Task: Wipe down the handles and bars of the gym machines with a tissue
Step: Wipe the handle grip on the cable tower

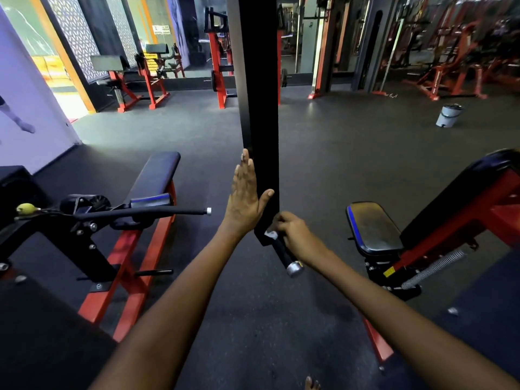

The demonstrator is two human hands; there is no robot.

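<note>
A wide black machine arm [260, 108] hangs down the middle of the view. My left hand [246, 192] lies flat against its left face, fingers straight and thumb on the front edge. At the arm's lower end a short black handle [282, 254] with a silver end cap sticks out toward me. My right hand [291, 232] grips the top of that handle with a white tissue [270, 234] pinched under the fingers against it.
A black and red bench [153, 187] and a long black grip bar [146, 212] stand to the left. A padded seat [372, 228] on a red frame sits to the right. A white bucket [448, 115] stands on the dark floor far right. More red machines line the back.
</note>
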